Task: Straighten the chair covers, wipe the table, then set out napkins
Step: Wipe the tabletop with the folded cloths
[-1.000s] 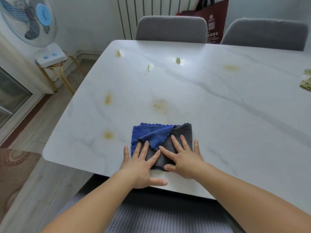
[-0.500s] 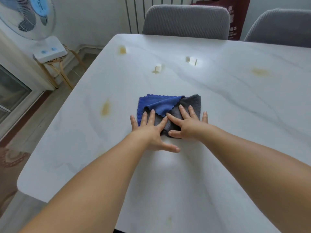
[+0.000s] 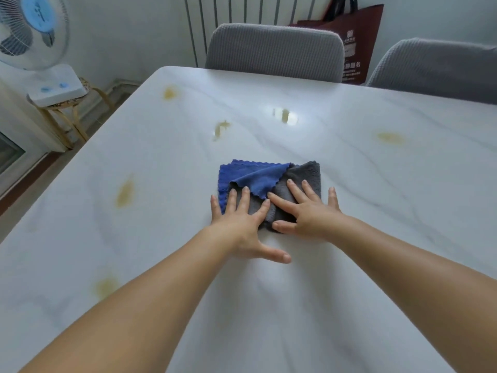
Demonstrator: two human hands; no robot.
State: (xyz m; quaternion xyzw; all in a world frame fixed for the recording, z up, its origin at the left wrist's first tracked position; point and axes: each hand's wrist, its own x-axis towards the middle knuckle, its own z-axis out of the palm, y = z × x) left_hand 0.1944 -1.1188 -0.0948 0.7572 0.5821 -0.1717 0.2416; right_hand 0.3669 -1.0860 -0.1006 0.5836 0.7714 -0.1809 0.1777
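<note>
A: State of the grip?

B: Left hand (image 3: 240,222) and right hand (image 3: 309,211) both lie flat, fingers spread, palms pressing the cloth (image 3: 269,181) onto the surface (image 3: 376,211). Nothing is pinched or clamped; each hand is open. The right index finger crosses toward the left hand, and the left thumb rests on bare surface behind the cloth.

A: What has changed in the last second?

B: The cloth has been pushed from close to the near edge out to mid-surface, with the arms now extended well forward. One stain near the centre, visible earlier ahead of the cloth, no longer shows on the path it covered. Judgement: the wiping step is under way, with one forward stroke nearly at full reach.

A: Remaining work?

B: Yellow stains persist: two toward the left edge (image 3: 125,191), one near the far left corner (image 3: 169,92), one just beyond the cloth (image 3: 221,128), one further back in the glare (image 3: 285,115), and one toward the right (image 3: 391,137). No napkins are in view now. The far chairs (image 3: 274,49) carry grey covers that appear smooth.

A: Cloth condition?

B: Folded, two-tone: a blue scalloped layer over a grey plush layer, lying flat.
</note>
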